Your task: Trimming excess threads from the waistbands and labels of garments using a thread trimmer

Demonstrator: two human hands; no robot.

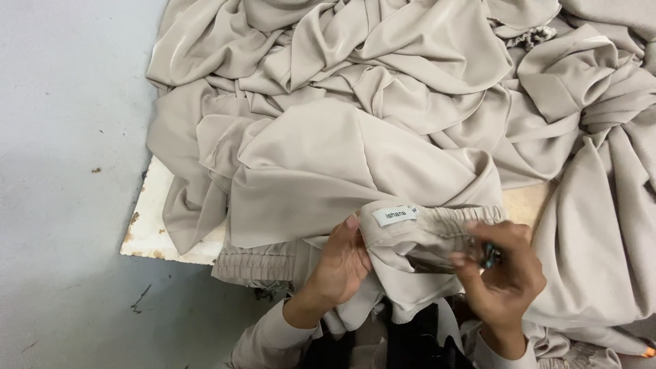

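My left hand (342, 263) and right hand (502, 273) both pinch the elastic waistband of a beige satin garment (437, 229), atop a heap of matching beige fabric (383, 102) on the white table (154, 225); my right fingers also grip a small teal-handled tool (488, 255).

I was looking at a garment workshop: heaps of beige cloth (383, 102) covered a worn white surface (154, 225) above a bare grey floor (61, 205).
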